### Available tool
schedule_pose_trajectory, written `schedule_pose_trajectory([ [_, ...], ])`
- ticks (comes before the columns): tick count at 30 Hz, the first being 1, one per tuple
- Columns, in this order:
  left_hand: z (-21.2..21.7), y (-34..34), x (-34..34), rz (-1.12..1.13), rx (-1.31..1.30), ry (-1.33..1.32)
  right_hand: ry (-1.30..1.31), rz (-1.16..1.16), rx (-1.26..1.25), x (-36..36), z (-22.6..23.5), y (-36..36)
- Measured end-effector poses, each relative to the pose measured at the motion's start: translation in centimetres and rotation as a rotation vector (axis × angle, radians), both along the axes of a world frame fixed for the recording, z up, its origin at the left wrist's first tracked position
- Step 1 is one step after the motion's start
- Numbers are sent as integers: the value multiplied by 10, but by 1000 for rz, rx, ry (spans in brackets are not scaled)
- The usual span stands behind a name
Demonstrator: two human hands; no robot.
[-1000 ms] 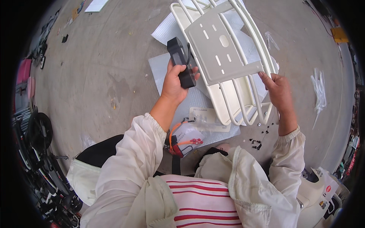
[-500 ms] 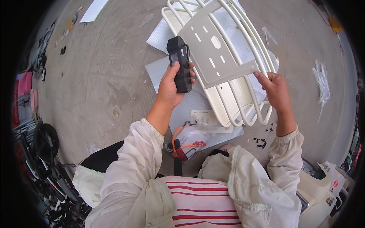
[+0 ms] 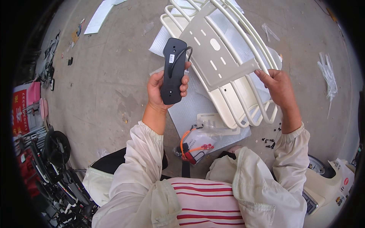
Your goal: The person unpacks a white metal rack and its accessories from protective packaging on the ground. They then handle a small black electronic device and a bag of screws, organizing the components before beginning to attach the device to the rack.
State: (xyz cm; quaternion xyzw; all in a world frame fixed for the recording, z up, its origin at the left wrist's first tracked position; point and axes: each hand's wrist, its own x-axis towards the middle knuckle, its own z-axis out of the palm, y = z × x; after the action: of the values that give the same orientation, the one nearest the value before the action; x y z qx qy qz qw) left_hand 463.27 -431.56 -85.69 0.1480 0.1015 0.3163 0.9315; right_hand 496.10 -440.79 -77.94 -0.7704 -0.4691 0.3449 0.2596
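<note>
My left hand [image 3: 165,89] is closed round a long black plastic unit [image 3: 173,81], possibly a tail light. Its back, with screw holes, a small white label and a looped black cable [image 3: 176,60], faces up. With thumb and fingers, my right hand [image 3: 279,86] pinches the bent corner of a beige slotted metal plate [image 3: 207,49]. That plate lies over a cream tubular metal rack [image 3: 253,104], held aslant ahead of me; whether the two are joined I cannot tell. The black unit hangs just left of the plate, overlapping the rack's edge in view.
Bubble wrap [image 3: 228,136] spreads under the rack. Near my feet are a clear bag [image 3: 194,146] with orange cord and a pale slotted plate [image 3: 224,127]. Black screws [image 3: 268,143] lie right. A cream scooter [image 3: 327,186] stands lower right, bicycles [image 3: 61,174] lower left.
My left hand has turned the black unit over, so its labelled back and cable face up, and lowered it slightly. My right hand keeps its grip on the plate's corner.
</note>
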Motion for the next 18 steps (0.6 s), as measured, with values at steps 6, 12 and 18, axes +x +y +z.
schedule_pose_trajectory([
  [6, 3, -4, 3, -52, 62, 51, 7, -11, 6, -4, 5, 0],
  [12, 3, -7, 6, -43, 63, 74, -19, 8, 7, 0, 3, 1],
  [18, 2, -5, 5, -64, 74, 96, -9, -4, 6, -2, 4, 0],
])
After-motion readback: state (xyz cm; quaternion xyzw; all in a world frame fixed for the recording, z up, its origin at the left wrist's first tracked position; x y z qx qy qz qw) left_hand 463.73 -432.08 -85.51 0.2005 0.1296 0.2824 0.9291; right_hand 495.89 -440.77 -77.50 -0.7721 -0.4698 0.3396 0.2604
